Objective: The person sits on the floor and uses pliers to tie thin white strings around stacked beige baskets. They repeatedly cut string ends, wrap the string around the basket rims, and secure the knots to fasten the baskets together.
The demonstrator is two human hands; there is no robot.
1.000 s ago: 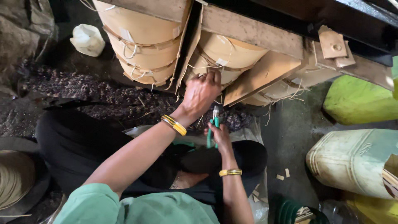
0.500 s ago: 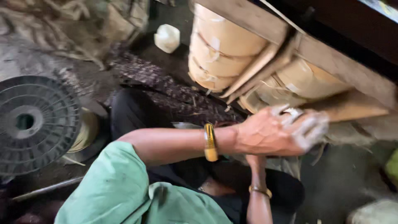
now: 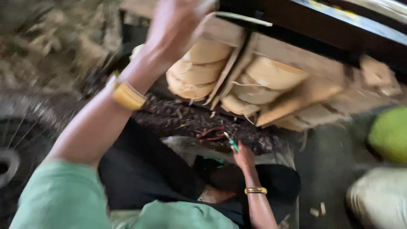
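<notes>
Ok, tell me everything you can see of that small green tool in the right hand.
The tool is slim, with a teal-green handle and a pale, thin tip; blur hides finer detail. It looks plastic-handled. The right hand grips its lower end, so only the upper part shows. It points up and to the left, tilted, over dark debris below the tan rolls. Reddish strands lie just beyond its tip; I cannot tell if they touch.
</notes>
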